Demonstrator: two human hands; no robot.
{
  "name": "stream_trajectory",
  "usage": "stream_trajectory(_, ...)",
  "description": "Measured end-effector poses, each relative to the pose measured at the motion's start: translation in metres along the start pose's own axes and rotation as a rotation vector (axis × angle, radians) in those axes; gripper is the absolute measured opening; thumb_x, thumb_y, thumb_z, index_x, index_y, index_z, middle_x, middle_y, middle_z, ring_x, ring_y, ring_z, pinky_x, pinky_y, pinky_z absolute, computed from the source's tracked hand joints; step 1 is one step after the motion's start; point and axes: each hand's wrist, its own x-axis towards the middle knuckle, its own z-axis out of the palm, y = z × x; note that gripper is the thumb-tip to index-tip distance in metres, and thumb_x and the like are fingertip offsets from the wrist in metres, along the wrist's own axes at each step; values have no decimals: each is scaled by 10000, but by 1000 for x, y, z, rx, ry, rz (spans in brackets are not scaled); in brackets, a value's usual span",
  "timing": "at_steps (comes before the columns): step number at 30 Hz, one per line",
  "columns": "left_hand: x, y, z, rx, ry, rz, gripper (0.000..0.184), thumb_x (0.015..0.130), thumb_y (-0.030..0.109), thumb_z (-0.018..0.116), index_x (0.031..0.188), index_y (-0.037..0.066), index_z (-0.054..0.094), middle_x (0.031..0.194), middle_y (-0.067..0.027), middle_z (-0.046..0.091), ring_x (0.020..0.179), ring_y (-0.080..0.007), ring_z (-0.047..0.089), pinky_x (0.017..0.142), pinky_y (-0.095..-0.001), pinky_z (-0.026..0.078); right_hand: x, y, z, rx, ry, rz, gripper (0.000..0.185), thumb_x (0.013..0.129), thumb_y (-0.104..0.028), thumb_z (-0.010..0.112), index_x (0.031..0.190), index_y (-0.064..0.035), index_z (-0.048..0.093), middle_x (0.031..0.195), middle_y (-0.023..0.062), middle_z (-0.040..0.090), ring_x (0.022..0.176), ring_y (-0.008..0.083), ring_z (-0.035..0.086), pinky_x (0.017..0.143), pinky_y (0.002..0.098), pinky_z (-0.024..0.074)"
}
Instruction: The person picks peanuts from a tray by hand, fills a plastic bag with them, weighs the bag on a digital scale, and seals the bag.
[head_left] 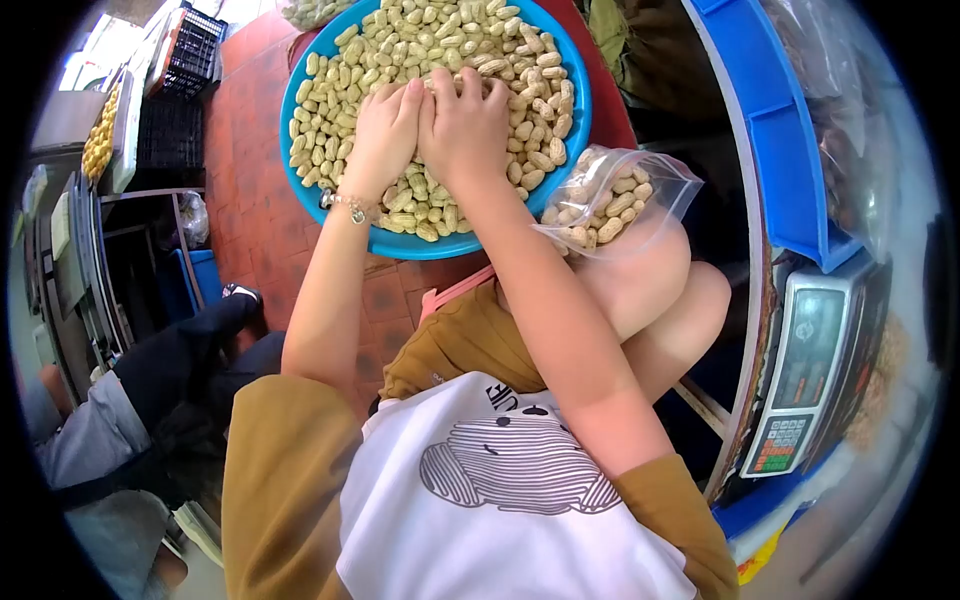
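Observation:
A round blue basin (296, 185) full of unshelled peanuts (335, 130) is in front of me. My left hand (388, 135) and my right hand (465, 125) are side by side on the heap, touching at the thumbs. The fingers of both curl down around peanuts, and the left fingertips are partly buried. A bracelet (350, 208) circles my left wrist. On my knee, right of the basin, rests a clear zip bag (650, 195) with its mouth open and peanuts inside.
At the right, a digital scale (808, 360) stands beside blue trays (770, 150) along a counter edge. Black crates (190, 50) are stacked at the upper left. Another person's leg (180, 370) shows at the left above the red tiled floor (245, 130).

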Motion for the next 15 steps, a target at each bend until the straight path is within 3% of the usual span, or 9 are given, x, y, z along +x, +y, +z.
stream_trajectory(2, -6, 6, 3, -5, 5, 22, 408, 1010, 298, 371, 1041, -16, 630, 1047, -192, 617, 1021, -362, 513, 964, -422, 353, 3, -1, -8, 12, -93, 55, 245, 892, -262, 500, 993, -55, 585, 1104, 189, 549, 1005, 428, 484, 866, 534, 403)
stream_trajectory(5, -14, 17, 15, -231, 74, -147, 401, 1012, 293, 379, 1091, -38, 591, 1016, -188, 613, 992, -333, 534, 924, -408, 387, 5, 2, -8, 35, -137, 68, 244, 896, -272, 503, 969, -59, 599, 1041, 193, 578, 954, 418, 517, 841, 521, 413)
stream_trajectory(6, -16, 19, 16, -415, 84, -191, 395, 1015, 282, 385, 1140, -44, 569, 1038, -163, 619, 975, -253, 569, 887, -358, 435, 6, 1, -7, 72, -121, 63, 244, 898, -272, 502, 961, -58, 602, 1011, 193, 586, 932, 412, 526, 833, 515, 416)
stream_trajectory(10, -19, 27, 9, -909, 134, -436, 387, 1008, 264, 394, 1275, 14, 523, 1216, -108, 579, 1082, -181, 577, 931, -305, 467, 3, -5, -2, 315, -68, 176, 237, 919, -236, 480, 930, -38, 609, 947, 194, 601, 879, 394, 551, 807, 489, 434)
stream_trajectory(15, -3, 28, 10, -1172, 307, -624, 358, 998, 188, 375, 1252, 4, 547, 1034, -69, 638, 894, -124, 624, 797, -281, 531, 7, -16, 1, 706, 7, 449, 250, 925, -218, 464, 922, -20, 617, 943, 181, 594, 889, 352, 559, 797, 443, 439)
